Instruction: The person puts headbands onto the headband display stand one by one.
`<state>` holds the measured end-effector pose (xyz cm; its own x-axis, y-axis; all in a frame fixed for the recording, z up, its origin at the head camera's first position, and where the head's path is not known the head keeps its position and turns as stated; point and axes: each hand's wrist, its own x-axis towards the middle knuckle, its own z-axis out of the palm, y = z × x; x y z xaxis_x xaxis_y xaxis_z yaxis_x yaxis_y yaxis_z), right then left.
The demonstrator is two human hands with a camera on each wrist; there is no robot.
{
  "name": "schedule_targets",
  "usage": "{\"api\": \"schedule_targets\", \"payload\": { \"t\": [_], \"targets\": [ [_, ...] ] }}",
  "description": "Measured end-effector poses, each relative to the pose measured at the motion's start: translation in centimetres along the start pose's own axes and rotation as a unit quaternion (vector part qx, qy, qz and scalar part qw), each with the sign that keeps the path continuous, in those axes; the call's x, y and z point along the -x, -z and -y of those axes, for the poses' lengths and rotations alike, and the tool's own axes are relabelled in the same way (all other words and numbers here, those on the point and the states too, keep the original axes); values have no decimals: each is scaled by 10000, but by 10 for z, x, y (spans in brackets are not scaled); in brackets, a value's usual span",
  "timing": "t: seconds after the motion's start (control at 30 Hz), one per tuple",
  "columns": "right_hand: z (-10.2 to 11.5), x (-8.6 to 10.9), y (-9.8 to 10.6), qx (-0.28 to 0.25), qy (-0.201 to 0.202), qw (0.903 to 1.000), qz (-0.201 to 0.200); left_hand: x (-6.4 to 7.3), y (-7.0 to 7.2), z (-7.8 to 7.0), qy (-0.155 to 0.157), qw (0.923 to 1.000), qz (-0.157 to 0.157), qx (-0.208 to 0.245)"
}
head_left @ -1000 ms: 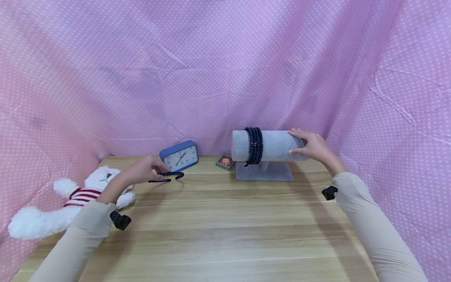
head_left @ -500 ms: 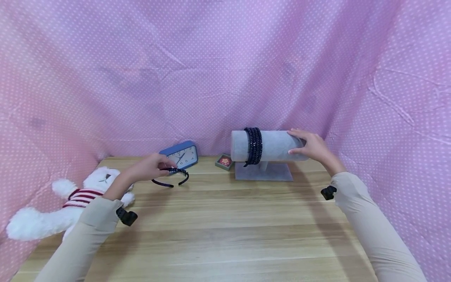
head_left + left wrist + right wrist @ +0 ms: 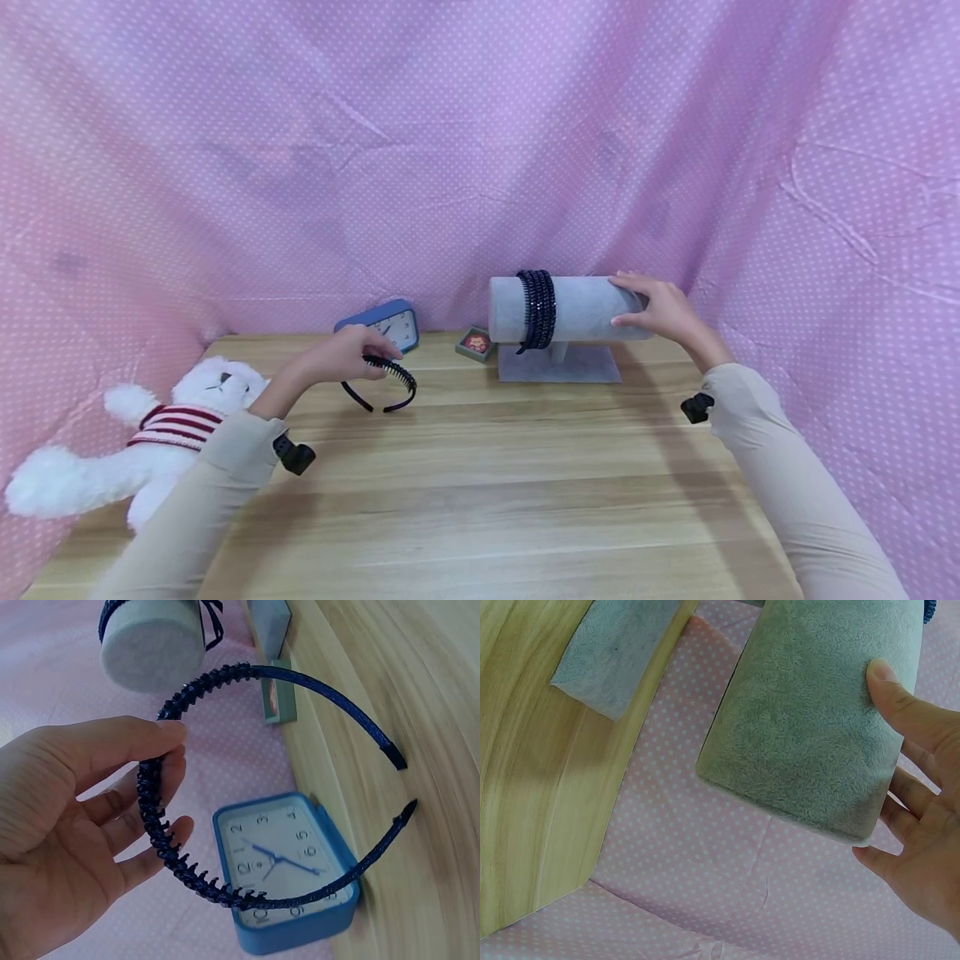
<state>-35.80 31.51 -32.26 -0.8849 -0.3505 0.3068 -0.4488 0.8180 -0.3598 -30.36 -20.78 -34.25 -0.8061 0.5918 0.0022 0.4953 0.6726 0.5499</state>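
My left hand (image 3: 351, 352) pinches a dark, toothed headband (image 3: 406, 377) by the middle of its arch, its two ends hanging down above the table. In the left wrist view the thumb and fingers close on the beaded part of the headband (image 3: 152, 806). My right hand (image 3: 663, 313) grips the right end of a grey plush roll on a display stand (image 3: 588, 307), thumb on one side and fingers on the other; parts of those fingers are hidden behind the roll. Several similar dark headbands (image 3: 538, 308) sit side by side around the roll's left part.
A blue alarm clock (image 3: 405, 327) stands behind the left hand, partly covered by it. Between clock and stand lies a small square box (image 3: 474, 344) with a red design. A white teddy bear (image 3: 161, 467) in a striped top lies at the left. Pink dotted cloth (image 3: 450, 167) encloses the wooden table.
My left hand has moved to the right with the headband, whose ends now point downward, and covers more of the clock. My right hand has stayed on the roll.
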Motion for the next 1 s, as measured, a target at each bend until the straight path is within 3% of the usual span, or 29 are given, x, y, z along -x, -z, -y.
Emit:
{"api": "schedule_targets", "payload": {
  "t": [0.3,0.53,1.0],
  "targets": [
    [2,0,0,15,41,10000,-60,-16,-8,-4,-243,9988,-389,-150],
    [1,-1,-1,27,59,9999,-159,-22,-11,-6,-355,9974,-522,-339],
    [-1,0,-2,3,42,9999,-128,-31,-13,-11,-616,9932,-943,-308]
  ]
}}
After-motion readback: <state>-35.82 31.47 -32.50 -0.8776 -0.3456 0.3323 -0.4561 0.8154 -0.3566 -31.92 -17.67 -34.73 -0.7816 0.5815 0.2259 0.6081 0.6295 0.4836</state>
